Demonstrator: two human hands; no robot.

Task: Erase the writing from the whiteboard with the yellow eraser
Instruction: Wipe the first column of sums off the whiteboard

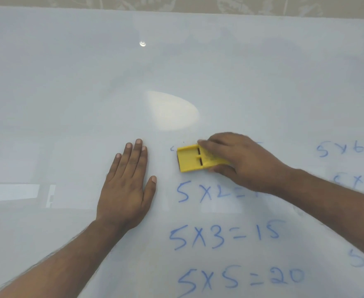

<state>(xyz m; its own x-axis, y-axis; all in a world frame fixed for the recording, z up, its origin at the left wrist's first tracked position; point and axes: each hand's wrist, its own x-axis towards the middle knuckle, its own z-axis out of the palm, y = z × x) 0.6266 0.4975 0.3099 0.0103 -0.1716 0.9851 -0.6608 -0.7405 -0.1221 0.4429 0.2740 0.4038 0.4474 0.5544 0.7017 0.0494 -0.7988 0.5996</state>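
1. Head view: The right hand point(239, 160) grips the yellow eraser point(195, 159), pressing it flat on the whiteboard point(69, 82) at the top line of blue writing point(224, 235), mostly wiped away there.
2. The left hand point(126, 190) lies spread and empty just beside it, apparently steadying the board; several rows of sums below remain.
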